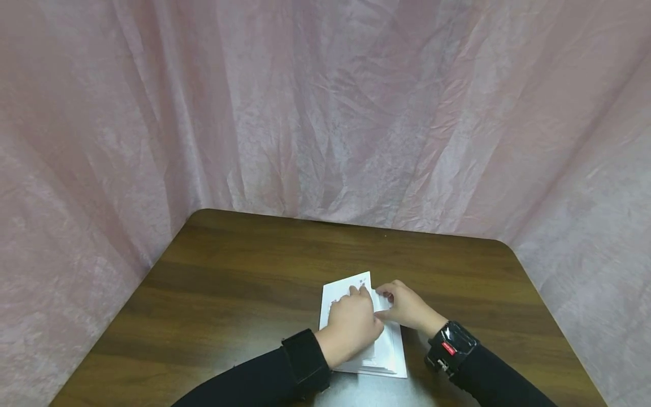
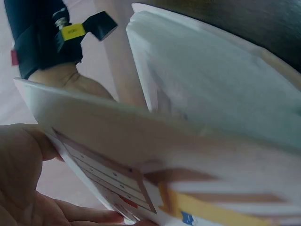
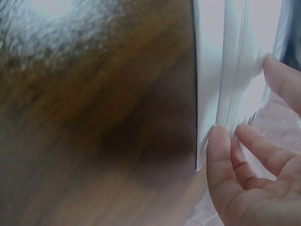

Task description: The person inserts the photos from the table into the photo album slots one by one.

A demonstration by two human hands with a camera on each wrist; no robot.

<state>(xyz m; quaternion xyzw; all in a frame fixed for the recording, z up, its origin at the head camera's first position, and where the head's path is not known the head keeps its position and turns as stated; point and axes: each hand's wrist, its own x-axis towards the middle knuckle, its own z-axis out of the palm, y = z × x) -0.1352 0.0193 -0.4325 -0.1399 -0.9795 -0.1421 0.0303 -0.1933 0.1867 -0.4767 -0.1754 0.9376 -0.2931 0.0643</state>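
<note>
A white paperback book (image 1: 394, 353) lies on the brown table, partly opened, with a raised front part slanting up from its pages. My left hand (image 1: 351, 319) grips this raised part, fingers over its outer face and thumb at its free edge. Printed boxes and a yellow band show on the cover (image 2: 117, 176) in the left wrist view. On the book's right side, my right hand (image 1: 409, 308) holds the page edges between thumb and fingers. Close up in the right wrist view, its fingertips (image 3: 218, 141) touch the page block (image 3: 233, 89), with the thumb farther up the pages.
The wooden table (image 1: 244, 271) has rounded far corners. Pink-white curtains (image 1: 315, 113) hang behind it and along both sides. A black band with a red tag (image 1: 448, 347) sits on the right wrist, and another black band (image 1: 305, 362) wraps the left.
</note>
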